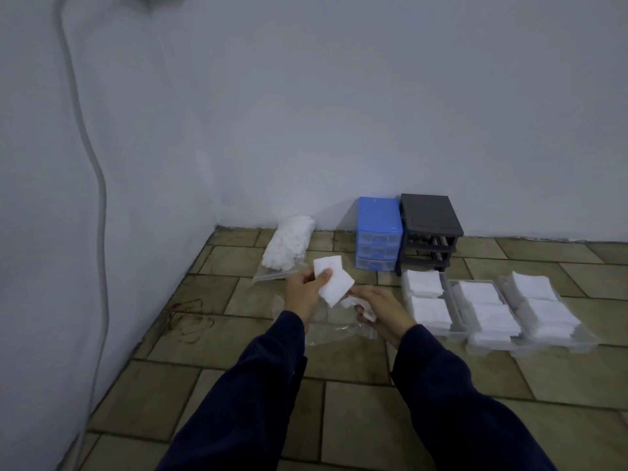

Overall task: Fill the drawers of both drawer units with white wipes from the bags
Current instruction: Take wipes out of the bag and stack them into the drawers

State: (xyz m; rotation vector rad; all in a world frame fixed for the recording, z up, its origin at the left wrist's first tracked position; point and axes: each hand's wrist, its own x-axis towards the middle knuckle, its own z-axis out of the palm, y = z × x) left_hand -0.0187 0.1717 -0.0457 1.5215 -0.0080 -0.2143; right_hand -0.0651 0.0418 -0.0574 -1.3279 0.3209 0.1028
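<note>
Tiled floor in a pale-walled corner. The left hand [302,288] has a grip on a small stack of white wipes [334,283], soft square pads, thumb pinching on top. The right hand [380,309] pinches a crumpled wipe [353,303] over an emptied clear bag [334,329]. A fuller bag [289,248] lies behind; three filled drawers [489,309] sit right, near the blue unit [379,232] and grey frame [430,231].
</note>
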